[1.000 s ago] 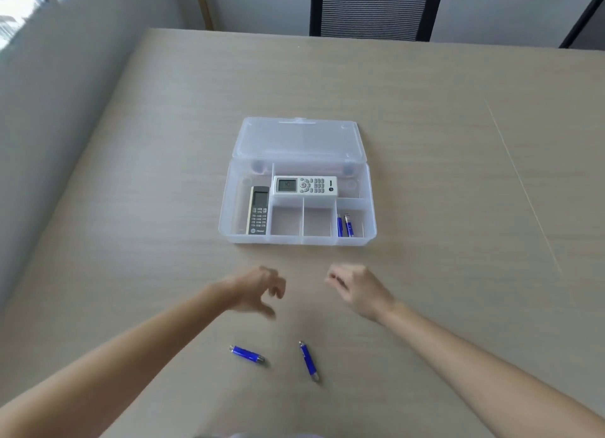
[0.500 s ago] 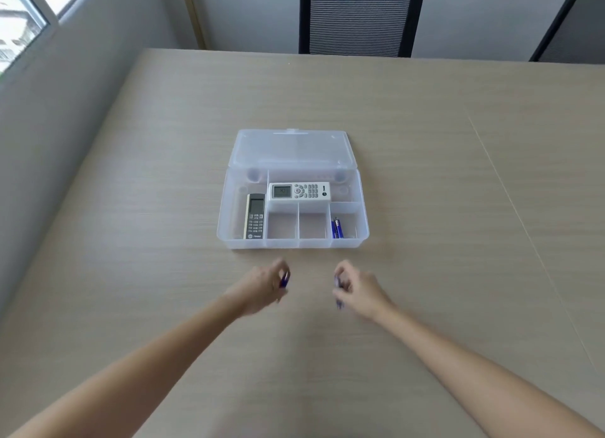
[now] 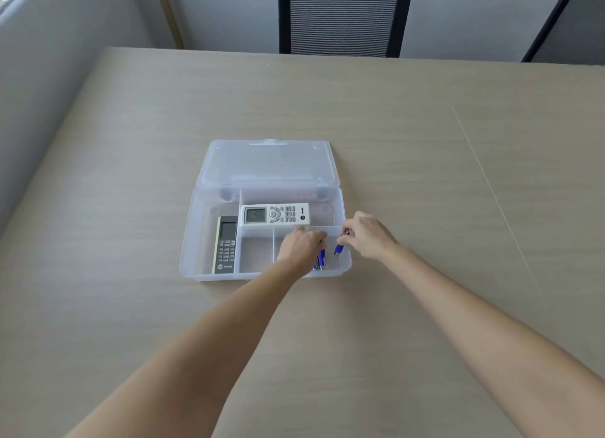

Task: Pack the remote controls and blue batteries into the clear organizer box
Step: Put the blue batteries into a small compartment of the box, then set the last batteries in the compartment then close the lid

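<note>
The clear organizer box lies open on the table, its lid folded back. A white remote rests in the long rear compartment. A grey remote fills the left one. My left hand reaches down into the front right compartment, fingers curled on a blue battery among the blue batteries there. My right hand pinches another blue battery, tilted, just over the same compartment's right side. The two front middle compartments hold nothing that I can see.
The box sits mid-table on a beige wooden table with a thin seam running down the right side. A striped office chair stands at the far edge and a second chair at the back right. A grey wall borders the left.
Both hands picked the two loose batteries off the near table, then moved forward to the box. They now sit at the front right compartment.
</note>
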The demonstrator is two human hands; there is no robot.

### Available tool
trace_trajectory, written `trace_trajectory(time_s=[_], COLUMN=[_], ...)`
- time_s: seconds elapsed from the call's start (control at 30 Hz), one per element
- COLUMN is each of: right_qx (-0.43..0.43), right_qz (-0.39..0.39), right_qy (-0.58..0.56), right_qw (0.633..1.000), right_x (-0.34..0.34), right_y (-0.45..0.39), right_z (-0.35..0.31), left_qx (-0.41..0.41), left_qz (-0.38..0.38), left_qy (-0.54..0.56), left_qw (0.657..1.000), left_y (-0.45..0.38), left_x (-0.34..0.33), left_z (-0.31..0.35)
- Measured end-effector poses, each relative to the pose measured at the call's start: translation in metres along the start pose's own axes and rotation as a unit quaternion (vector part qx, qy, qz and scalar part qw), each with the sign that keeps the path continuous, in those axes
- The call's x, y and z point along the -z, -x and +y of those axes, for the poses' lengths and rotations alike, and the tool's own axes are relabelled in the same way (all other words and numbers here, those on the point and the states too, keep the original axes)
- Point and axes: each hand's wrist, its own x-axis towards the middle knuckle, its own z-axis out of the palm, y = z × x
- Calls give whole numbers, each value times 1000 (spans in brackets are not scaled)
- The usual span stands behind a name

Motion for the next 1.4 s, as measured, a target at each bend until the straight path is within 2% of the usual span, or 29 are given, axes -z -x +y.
trace_trajectory(time_s=[0.13, 0.27, 0.33, 0.4, 0.43, 0.5, 0.57, 0.63, 0.73, 0.83, 0.9, 1.07, 1.1, 1.17, 1.27, 1.3, 1.33, 1.37, 1.4], right_qx=[15, -22, -17, -39, -69, -125, -157, -190, -225, -260, -238, -187, -168, -155, -111, -96, -90, -86, -82], right_qz=[-100, -155, -80, 54, 114, 173, 151, 99, 48, 67, 82, 155, 157, 139, 56, 38, 21, -1, -29], right_qy=[131, 137, 43, -100, -151, -204, -247, -334, -417, -395, -416, -512, -538, -623, -734, -756, -770, -771, -757], right_qw=[986, 978, 996, 993, 980, 955, 944, 918, 879, 878, 874, 824, 811, 754, 668, 647, 632, 631, 648], right_x=[0, -1, 2, 10, 14, 20, 19, 20, 13, 9, 7, 12, 16, 30, 49, 53, 55, 55, 53], right_y=[-23, -33, -39, -48, -54, -72, -97, -118, -147, -157, -159, -144, -138, -118, -82, -70, -57, -45, -32], right_z=[-4, -9, -8, -7, -5, -1, 1, -3, -13, -7, -8, -18, -21, -29, -26, -22, -20, -19, -21], left_qx=[-27, -44, -43, 3, 51, 182, 306, 351, 312, 336, 351, 359, 358, 346, 311, 301, 297, 295, 296], left_qz=[-27, 10, 96, 235, 293, 339, 320, 276, 226, 224, 230, 234, 235, 234, 216, 206, 197, 191, 188], left_qy=[-131, -81, -22, 2, 8, 26, 42, 49, 67, 67, 68, 93, 101, 122, 197, 258, 340, 426, 503], left_qw=[991, 996, 994, 972, 955, 923, 896, 893, 921, 912, 905, 899, 898, 900, 904, 894, 871, 834, 790], left_y=[-4, 1, 14, 31, 40, 57, 65, 69, 69, 66, 65, 64, 64, 65, 67, 68, 70, 73, 77], left_x=[-15, -7, 6, 20, 26, 37, 45, 48, 42, 38, 36, 35, 36, 38, 44, 49, 56, 63, 70], left_z=[-5, -5, -13, -35, -50, -86, -120, -141, -154, -153, -153, -157, -156, -157, -160, -161, -163, -164, -166])
